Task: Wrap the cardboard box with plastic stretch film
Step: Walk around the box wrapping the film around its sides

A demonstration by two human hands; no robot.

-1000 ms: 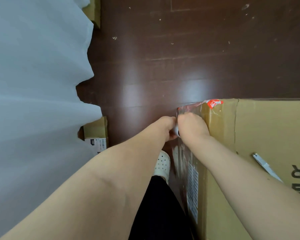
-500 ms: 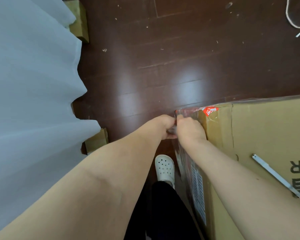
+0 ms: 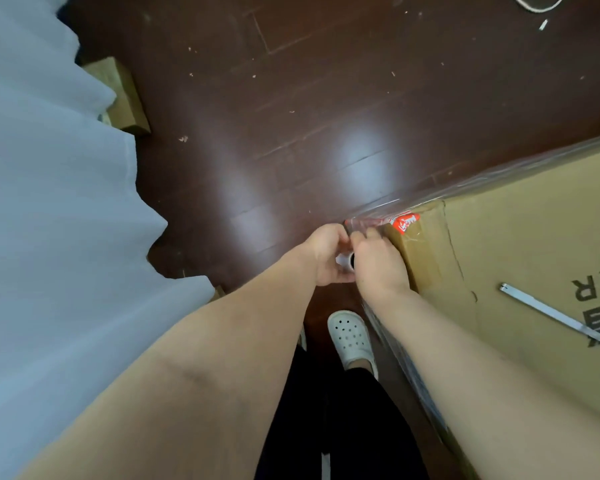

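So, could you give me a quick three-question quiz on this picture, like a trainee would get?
1. True or false: clear plastic stretch film already runs along the far edge of the large brown cardboard box.
2. The left hand and right hand meet: A) at the box corner beside the red-and-white sticker; B) over the box's middle; C) on opposite box sides.
3. What do the hands hold between them?
Key: 1 true; 2 A; 3 the white-cored film roll.

One view only, from the person's head, aimed steeply down past both forearms at the wooden floor (image 3: 291, 98). Wide-angle bend shows at the edges. It's close in: the cardboard box (image 3: 516, 254) corner fills the right, a white curtain (image 3: 49, 237) the left.
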